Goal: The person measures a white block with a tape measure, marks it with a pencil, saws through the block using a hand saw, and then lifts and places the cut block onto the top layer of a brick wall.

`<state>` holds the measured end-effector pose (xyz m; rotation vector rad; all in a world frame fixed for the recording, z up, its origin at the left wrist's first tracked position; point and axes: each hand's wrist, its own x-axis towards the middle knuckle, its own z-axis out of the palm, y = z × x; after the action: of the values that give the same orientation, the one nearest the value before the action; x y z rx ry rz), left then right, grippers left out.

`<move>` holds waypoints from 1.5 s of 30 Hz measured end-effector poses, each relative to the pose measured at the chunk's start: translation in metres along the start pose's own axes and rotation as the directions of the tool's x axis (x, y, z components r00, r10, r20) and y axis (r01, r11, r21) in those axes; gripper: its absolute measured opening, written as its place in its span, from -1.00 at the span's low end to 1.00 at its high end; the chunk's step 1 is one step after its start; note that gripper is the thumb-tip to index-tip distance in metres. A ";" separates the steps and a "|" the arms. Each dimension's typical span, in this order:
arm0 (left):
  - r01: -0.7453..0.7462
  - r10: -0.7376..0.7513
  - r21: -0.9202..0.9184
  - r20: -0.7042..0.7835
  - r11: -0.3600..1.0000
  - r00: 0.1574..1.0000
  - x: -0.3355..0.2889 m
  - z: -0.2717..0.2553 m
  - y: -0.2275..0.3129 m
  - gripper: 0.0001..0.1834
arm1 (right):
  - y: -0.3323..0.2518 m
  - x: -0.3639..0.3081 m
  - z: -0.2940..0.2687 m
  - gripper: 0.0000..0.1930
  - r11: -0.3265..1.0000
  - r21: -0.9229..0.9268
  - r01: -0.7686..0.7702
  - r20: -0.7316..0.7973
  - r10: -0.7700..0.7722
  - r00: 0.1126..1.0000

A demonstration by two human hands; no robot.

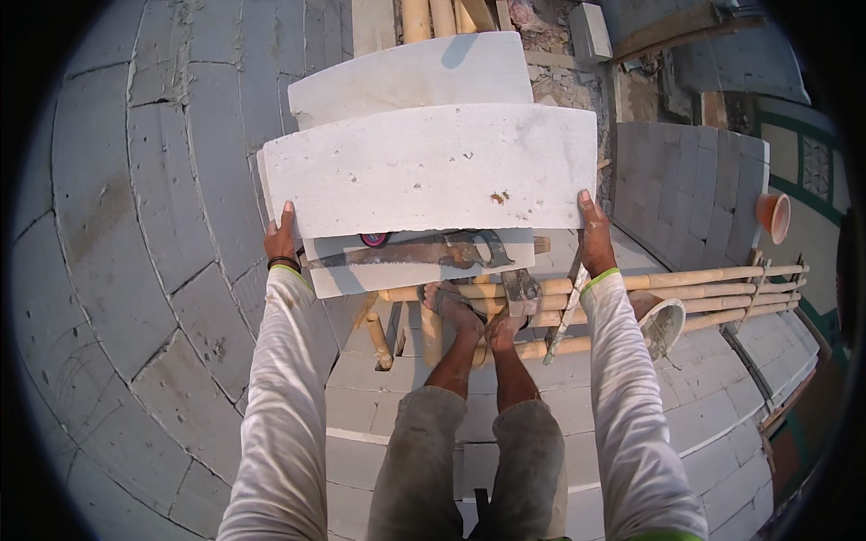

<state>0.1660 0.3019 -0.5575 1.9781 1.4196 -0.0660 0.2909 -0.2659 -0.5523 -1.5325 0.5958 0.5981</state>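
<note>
Pale grey aerated concrete: a block (433, 171) is held level between both hands, its long axis running left to right across the body. The left hand (281, 239) clamps the left end, fingers wrapped under and out of sight, thumb up against the face; the right hand (595, 236) grips the right end the same way, thumb lying along the edge. Both hands sit at the near lower corners, so the block lies up and away from the fingers, its weight forward of the grip. Neither hand is nearer; they share it evenly.

Just below the held block a second block (419, 270) lies flat with a rusty saw (424, 251) resting on it, and a third block (410, 77) shows beyond the top edge. The feet (474, 316) stand on bamboo poles (686, 288) that run off to the right, with a trowel (566, 311) close by the right foot. A block wall (135, 270) rises close on the left, touching nothing but leaving little room on that side. To the right a bucket (663, 325) sits by the poles and an orange pot (774, 216) farther off; open room lies ahead and to the right.
</note>
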 end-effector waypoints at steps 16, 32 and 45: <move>-0.003 0.043 0.606 -0.052 0.796 0.998 0.040 -0.114 0.083 -0.24 | -0.166 -0.081 0.048 -0.20 0.889 -0.240 -0.389 -0.226 0.338 0.913; -0.893 0.597 0.441 0.692 0.094 0.405 -0.146 -0.057 0.189 0.24 | 0.012 -0.256 -0.026 -0.47 0.944 -0.129 -0.302 -0.395 0.231 0.889; -0.882 0.452 0.470 0.781 0.031 0.432 -0.202 0.024 0.250 0.13 | 0.155 -0.626 -0.116 -0.77 0.659 0.329 -0.677 -0.265 0.752 0.604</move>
<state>0.3060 0.0829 -0.3673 3.0210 -0.2663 -0.9049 -0.2684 -0.3789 -0.2295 -1.1741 1.5892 0.8185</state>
